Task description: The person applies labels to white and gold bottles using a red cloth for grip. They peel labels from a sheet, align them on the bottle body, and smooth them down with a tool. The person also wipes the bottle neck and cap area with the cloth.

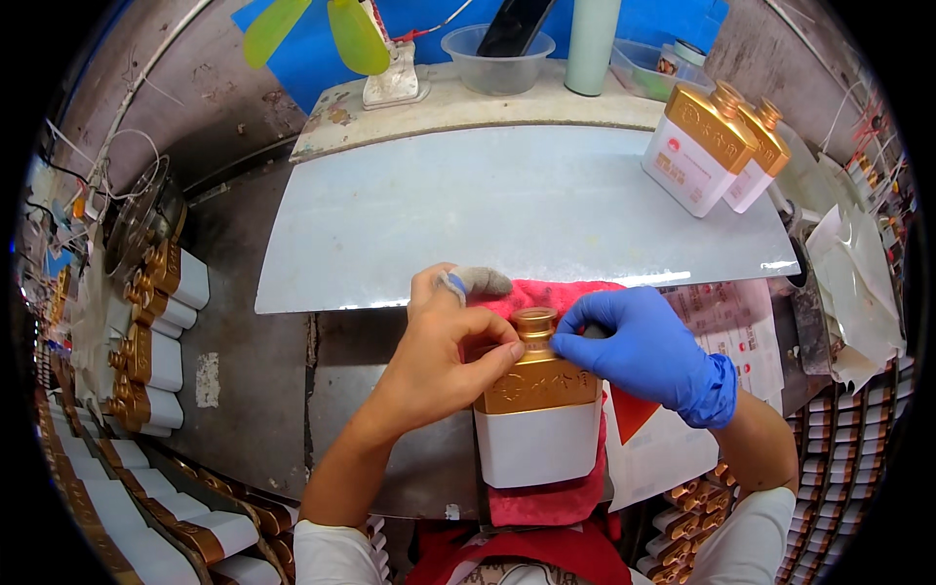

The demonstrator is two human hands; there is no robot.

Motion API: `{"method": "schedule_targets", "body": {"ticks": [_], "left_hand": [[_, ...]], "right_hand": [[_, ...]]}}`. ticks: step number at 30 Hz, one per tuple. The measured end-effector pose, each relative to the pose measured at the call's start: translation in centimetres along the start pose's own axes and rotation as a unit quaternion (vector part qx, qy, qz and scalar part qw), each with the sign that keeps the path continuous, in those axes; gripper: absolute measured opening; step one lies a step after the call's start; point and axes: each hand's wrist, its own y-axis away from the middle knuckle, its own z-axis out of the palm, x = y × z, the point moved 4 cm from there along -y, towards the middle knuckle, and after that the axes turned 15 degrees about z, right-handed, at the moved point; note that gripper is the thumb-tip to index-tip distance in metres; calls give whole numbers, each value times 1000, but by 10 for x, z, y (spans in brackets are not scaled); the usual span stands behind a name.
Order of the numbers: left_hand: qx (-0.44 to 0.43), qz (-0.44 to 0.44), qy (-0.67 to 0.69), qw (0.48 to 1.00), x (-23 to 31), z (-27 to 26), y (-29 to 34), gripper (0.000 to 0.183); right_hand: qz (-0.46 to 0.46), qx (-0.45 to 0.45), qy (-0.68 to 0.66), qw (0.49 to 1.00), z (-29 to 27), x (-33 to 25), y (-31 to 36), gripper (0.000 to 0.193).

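Observation:
A flask-shaped bottle (539, 444) with a gold shoulder and neck and a plain white lower body lies on a red cloth (546, 502) in front of me. My left hand (444, 356) is bare except for a grey cover on one finger. Its thumb and index finger pinch together at the left of the bottle's gold shoulder. My right hand (643, 346), in a blue glove, has its fingers closed at the right side of the neck. Anything thin between the fingertips of either hand is too small to make out.
Two finished-looking bottles (697, 151) with printed fronts stand at the right of a pale board (468, 210). Printed sheets (726, 322) lie right of the cloth. More gold-and-white bottles (151, 356) line the left. A fan (390, 73) and a plastic bowl (497, 63) stand behind.

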Motion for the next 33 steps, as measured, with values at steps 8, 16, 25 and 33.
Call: {"method": "schedule_targets", "body": {"ticks": [8,16,25,33], "left_hand": [[-10,9,-30,999,-5,0,-3,9],[-14,6,-23,1000,-6,-1,-4,11],[-13,4,-16,1000,-7,-2,-5,10],[-14,-1,-3,1000,-10,-2,-6,11]], "right_hand": [[-19,25,24,999,0,0,-3,24],[-21,32,35,999,0,1,-4,24],[-23,27,35,999,0,-1,-4,23],[-19,22,35,999,0,0,-5,22]]}}
